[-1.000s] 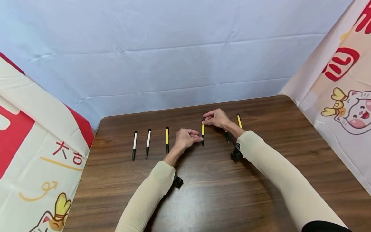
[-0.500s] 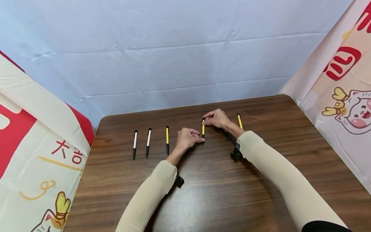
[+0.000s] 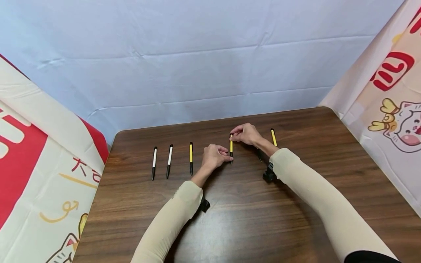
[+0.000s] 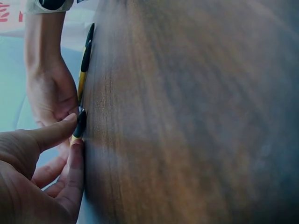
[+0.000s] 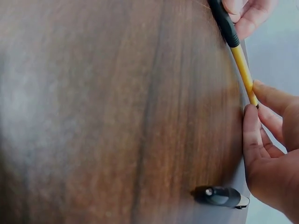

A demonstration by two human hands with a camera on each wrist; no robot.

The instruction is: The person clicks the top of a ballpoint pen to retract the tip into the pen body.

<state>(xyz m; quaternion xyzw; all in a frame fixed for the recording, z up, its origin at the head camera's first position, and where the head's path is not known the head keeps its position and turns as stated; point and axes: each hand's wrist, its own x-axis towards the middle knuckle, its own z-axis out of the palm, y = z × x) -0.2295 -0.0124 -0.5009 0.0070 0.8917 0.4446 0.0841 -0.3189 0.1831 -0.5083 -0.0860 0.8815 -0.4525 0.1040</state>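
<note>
My left hand [image 3: 213, 156] and my right hand [image 3: 246, 134] both hold one upright-lying pen [image 3: 231, 147] with a yellow barrel and black ends, near the middle of the table's far part. The left thumb and fingers pinch its black tip end, seen close in the left wrist view. At the far end, the right thumb and fingers pinch the yellow barrel [image 5: 243, 65] in the right wrist view. Beside the right wrist lies another pen, its black tip [image 5: 219, 196] showing and most of its barrel hidden by the arm in the head view.
Left of the hands, a yellow pen [image 3: 191, 157] and two white pens [image 3: 154, 163] [image 3: 169, 160] lie in a row on the wooden table [image 3: 230, 226]. Another yellow pen [image 3: 273, 137] lies beyond the right forearm. A pale cloth [image 3: 197, 65] hangs behind the table.
The head view has shifted slightly. Both hands keep their hold on the same yellow pen, with hardly any movement.
</note>
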